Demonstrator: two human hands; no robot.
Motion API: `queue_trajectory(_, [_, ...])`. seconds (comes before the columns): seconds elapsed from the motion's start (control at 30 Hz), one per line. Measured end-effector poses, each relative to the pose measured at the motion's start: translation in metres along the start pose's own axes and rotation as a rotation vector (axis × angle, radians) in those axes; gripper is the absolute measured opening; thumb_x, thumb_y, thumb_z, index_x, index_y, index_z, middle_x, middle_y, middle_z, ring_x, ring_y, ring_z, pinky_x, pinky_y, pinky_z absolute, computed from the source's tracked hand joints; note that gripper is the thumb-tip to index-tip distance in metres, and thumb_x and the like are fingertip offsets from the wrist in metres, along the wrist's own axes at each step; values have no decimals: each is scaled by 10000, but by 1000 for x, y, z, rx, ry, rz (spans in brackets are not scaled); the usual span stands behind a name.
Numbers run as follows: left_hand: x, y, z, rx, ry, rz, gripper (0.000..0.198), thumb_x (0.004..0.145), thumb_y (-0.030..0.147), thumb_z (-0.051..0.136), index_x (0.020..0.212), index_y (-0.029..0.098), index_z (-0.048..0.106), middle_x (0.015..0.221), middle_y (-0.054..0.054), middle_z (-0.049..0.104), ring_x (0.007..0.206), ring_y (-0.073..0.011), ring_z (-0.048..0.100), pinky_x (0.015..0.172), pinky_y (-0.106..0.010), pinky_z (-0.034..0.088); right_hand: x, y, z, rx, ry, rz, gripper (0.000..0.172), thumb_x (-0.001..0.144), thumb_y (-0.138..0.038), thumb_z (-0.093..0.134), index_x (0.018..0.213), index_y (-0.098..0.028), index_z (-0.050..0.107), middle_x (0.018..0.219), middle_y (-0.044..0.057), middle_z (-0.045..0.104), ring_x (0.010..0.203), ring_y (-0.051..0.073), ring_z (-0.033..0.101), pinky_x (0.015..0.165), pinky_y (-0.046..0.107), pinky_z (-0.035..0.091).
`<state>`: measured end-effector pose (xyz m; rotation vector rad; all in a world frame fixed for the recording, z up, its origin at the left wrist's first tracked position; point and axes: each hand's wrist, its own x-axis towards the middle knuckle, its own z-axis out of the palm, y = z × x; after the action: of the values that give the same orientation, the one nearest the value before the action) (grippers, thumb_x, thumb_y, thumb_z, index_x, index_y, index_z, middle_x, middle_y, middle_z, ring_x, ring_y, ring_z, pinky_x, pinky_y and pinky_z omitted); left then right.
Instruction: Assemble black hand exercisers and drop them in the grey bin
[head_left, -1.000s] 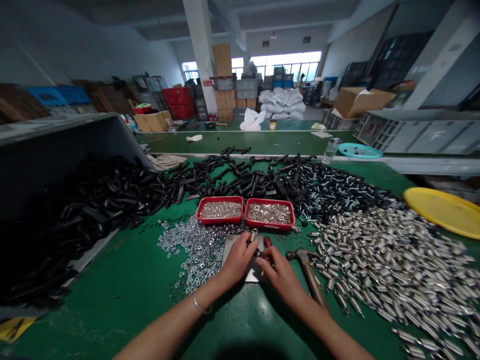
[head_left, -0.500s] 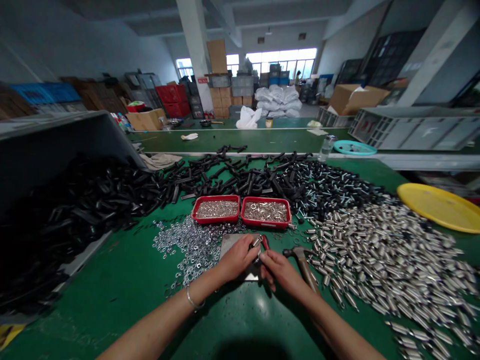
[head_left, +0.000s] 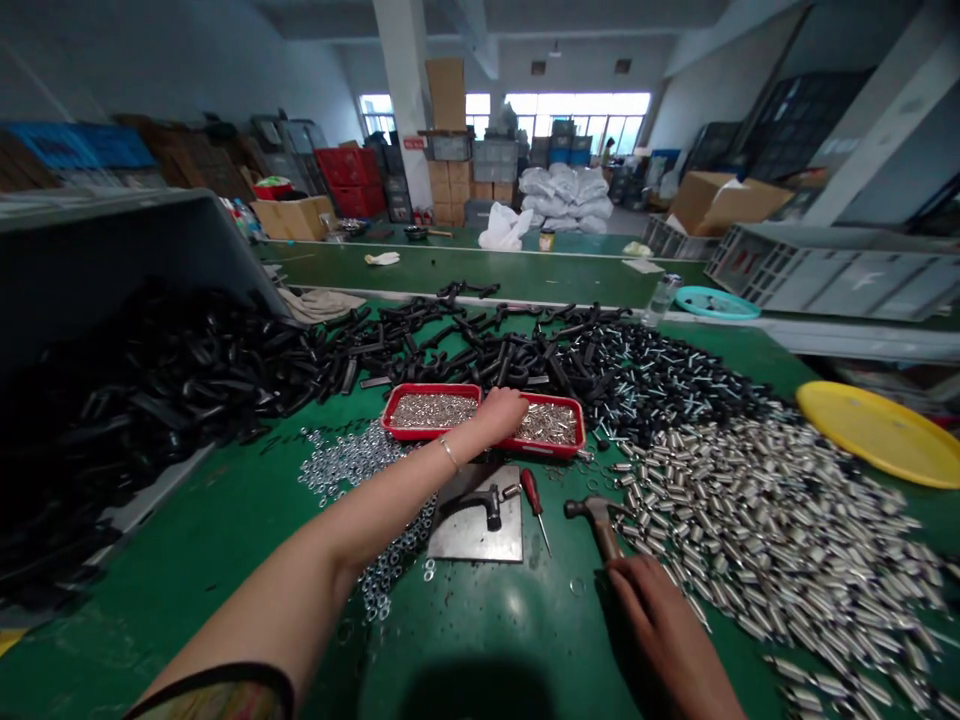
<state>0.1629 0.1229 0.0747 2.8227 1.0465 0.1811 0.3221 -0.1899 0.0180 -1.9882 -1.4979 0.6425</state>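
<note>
Reaching: left hand (head_left: 501,412) in red plastic tray (head_left: 579,420), 12 o'clock, pinch unseen.
Right hand (head_left: 660,630): on wooden-handled hammer (head_left: 602,535), grip unclear.
Unworked: heaped silver pins (head_left: 750,520).

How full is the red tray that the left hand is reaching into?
Nearly full: the red tray holds small silvery parts almost up to its rim, and the left hand rests on them.

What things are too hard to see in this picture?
Head view:
- Hammer handle: mostly hidden under the right hand.
- Left hand: its own back hides whether the fingers pinch anything.
- Red trays: contents too small to identify.
</note>
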Motion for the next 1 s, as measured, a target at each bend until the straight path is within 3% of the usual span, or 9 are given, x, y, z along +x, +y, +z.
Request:
queue_trajectory(0.13, [23, -3, 17, 6, -55, -40, 132, 754, 15, 626, 756, 103, 726, 834, -177, 715, 903, -302, 679, 869, -387, 474, -17, 4, 7, -194, 64, 20, 338, 953, -424, 455, 1199, -277, 633, 1125, 104, 614, 1029, 274, 612, 902, 412, 498])
queue_trajectory(0.33, [2, -13, 26, -75, 52, -72, 158, 834, 97, 574, 911, 111, 711, 1001, -190, 707, 968, -299, 661, 864, -383, 477, -9, 10, 16, -140, 53, 28, 474, 934, -385, 435, 1367, -208, 511, 1242, 138, 614, 1140, 288, 596, 986, 438, 458])
queue_trajectory(0.43, [-2, -18, 25, -161, 125, -108, 189, 833, 97, 565, 976, 130, 684, 973, -136, 709, 914, -245, 659, 804, -326, 486, 18, 10, 9, 6, 6, 127, 531, 867, -438, 509, 1314, -153, 519, 1184, 147, 656, 1062, 294, 640, 933, 421, 488])
queue_trajectory(0.57, [-1, -27, 27, -307, 160, -90, 244, 812, 84, 582, 1018, 169, 681, 924, -46, 724, 845, -180, 658, 735, -251, 479, 50, 2, -10, 250, -174, 238, 454, 840, -565, 502, 1034, -171, 620, 872, 67, 688, 791, 248, 657, 718, 352, 521])
queue_trajectory(0.7, [-2, -37, 31, -421, 166, -66, 155, 846, 137, 595, 937, 176, 714, 963, -29, 738, 888, -171, 662, 786, -242, 480, 47, -16, -17, 189, -144, 108, 395, 854, -542, 538, 1031, -196, 611, 889, 39, 679, 801, 221, 629, 725, 319, 497])
queue_trajectory(0.8, [-5, -39, 30, -489, 205, -47, 168, 884, 169, 579, 974, 190, 720, 1010, -28, 727, 958, -179, 650, 866, -264, 478, 34, -28, -12, 124, -252, 20, 370, 904, -481, 507, 1139, -206, 587, 967, 44, 687, 839, 218, 635, 750, 318, 495])
queue_trajectory(0.9, [-19, -33, 25, -545, 316, -61, 200, 921, 172, 538, 1005, 183, 719, 1057, -60, 684, 1025, -190, 621, 954, -308, 464, 30, -31, -7, 61, -314, 3, 352, 912, -450, 498, 1147, -207, 593, 997, 61, 695, 866, 240, 650, 774, 348, 502])
queue_trajectory(1.0, [-55, -25, 21, -602, 344, -90, 173, 924, 197, 550, 1015, 180, 697, 1030, -61, 660, 996, -191, 617, 928, -329, 478, 34, -29, -6, 57, -178, 20, 367, 886, -463, 544, 1149, -210, 589, 1041, 86, 693, 928, 269, 656, 830, 386, 509])
